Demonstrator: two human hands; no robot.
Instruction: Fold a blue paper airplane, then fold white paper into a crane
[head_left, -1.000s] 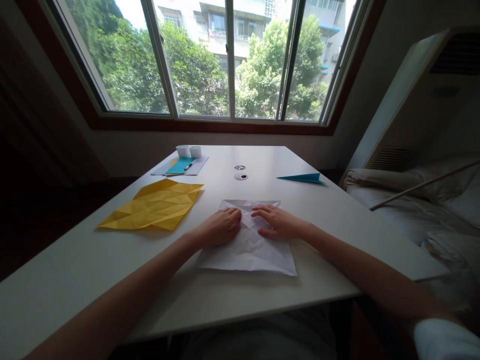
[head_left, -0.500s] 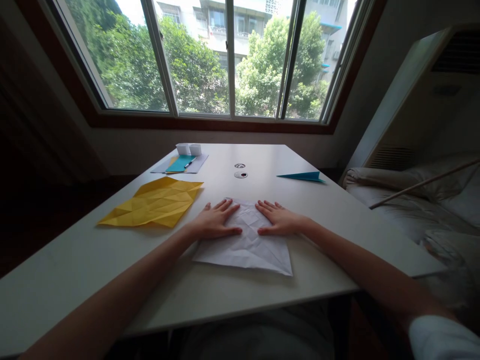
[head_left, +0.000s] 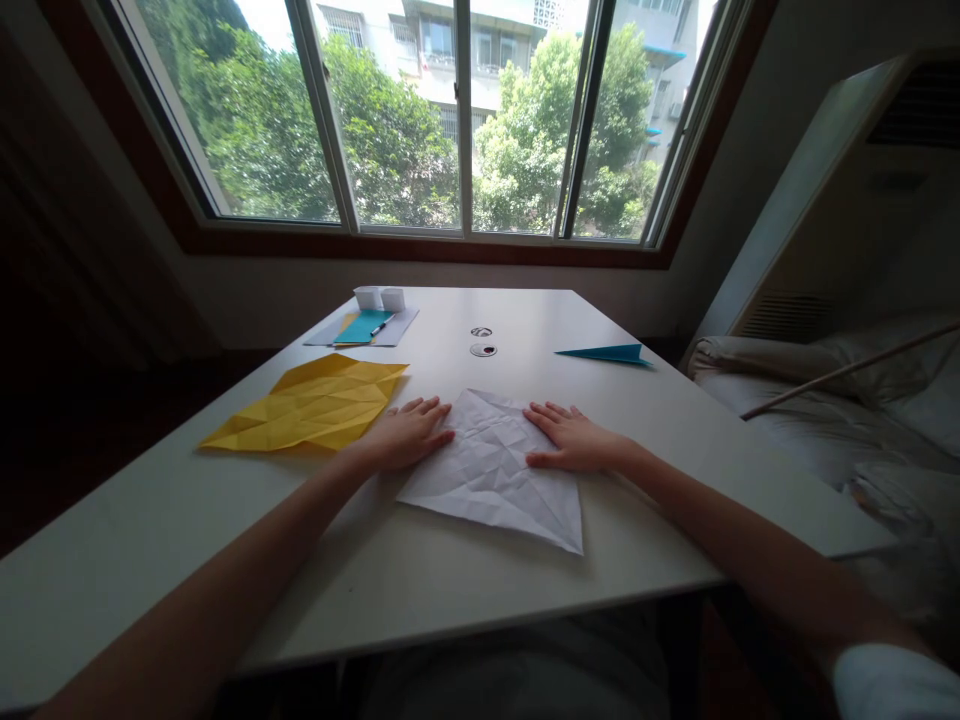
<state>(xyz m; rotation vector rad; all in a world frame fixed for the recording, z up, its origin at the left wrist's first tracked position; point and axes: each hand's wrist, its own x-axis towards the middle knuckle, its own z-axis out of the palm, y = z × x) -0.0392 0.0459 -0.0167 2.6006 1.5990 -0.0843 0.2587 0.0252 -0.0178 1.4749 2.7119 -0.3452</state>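
A creased sheet of white paper (head_left: 495,470) lies unfolded on the white table (head_left: 420,600) in front of me. My left hand (head_left: 411,432) rests at its left edge, palm down and fingers stretched out, the fingertips reaching the paper's margin. On the right side of the sheet lies my right hand (head_left: 570,438), flat with its fingers extended over the paper. Neither hand grips anything. A crumpled, creased sheet of yellow paper (head_left: 315,400) is just beyond my left hand, to the left.
Farther right lies a blue folded paper plane (head_left: 606,354). At the back left are small white containers (head_left: 380,298), blue paper (head_left: 364,327) and a pen (head_left: 381,325) on other sheets. Two round grommets (head_left: 483,350) sit mid-table. A covered sofa (head_left: 780,400) stands beyond the right edge.
My left hand has slid left, from over the white paper to its edge, uncovering more of the sheet. The right hand has shifted slightly right. The paper has turned a little.
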